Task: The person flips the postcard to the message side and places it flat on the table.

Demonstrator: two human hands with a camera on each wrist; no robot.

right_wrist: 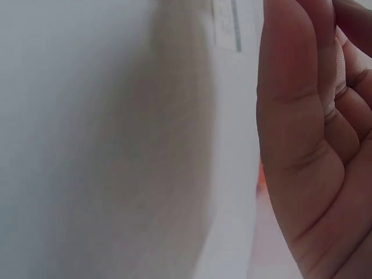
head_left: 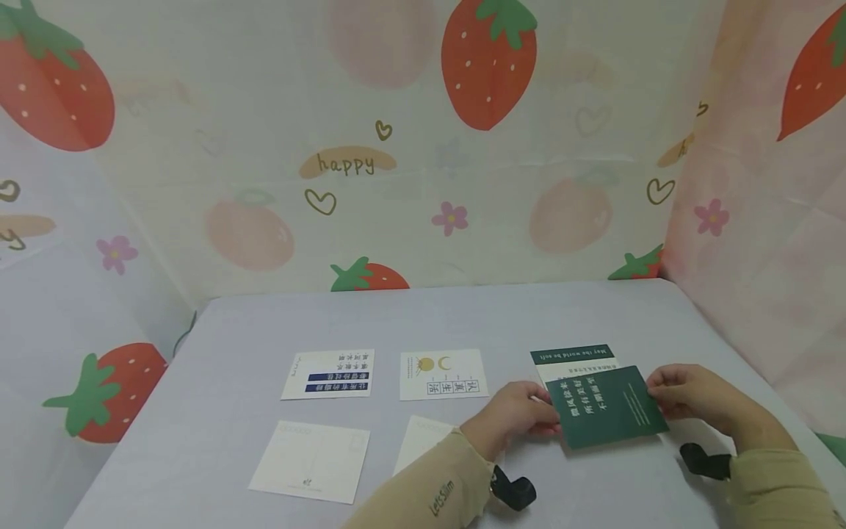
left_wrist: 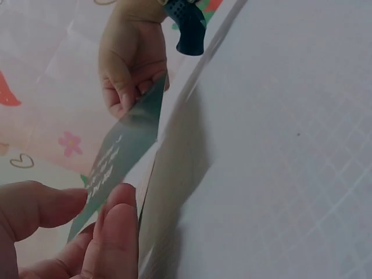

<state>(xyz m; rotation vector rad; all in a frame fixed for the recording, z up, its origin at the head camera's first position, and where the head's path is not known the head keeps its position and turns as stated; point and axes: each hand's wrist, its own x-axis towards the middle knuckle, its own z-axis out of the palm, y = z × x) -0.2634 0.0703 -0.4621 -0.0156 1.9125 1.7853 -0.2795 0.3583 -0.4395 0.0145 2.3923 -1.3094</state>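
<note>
A dark green postcard [head_left: 608,408] with white lettering is held above the table at the right, tilted. My left hand [head_left: 512,419] pinches its left edge between thumb and fingers. At the opposite edge, my right hand [head_left: 703,400] pinches the card too. The left wrist view shows the same green postcard [left_wrist: 131,148] almost edge-on, stretched between both hands. Behind it lies a green-and-white card [head_left: 571,361], partly covered. In the right wrist view only the palm side and fingers [right_wrist: 290,87] of my right hand show; the held card is hidden there.
Left of the hands lie a card with blue text bars [head_left: 330,373] and a card with a yellow sun and moon [head_left: 443,375]. Nearer are a blank-backed postcard [head_left: 309,461] and another white card [head_left: 419,444], partly behind my left forearm. Strawberry-print cloth [head_left: 489,169] walls the table.
</note>
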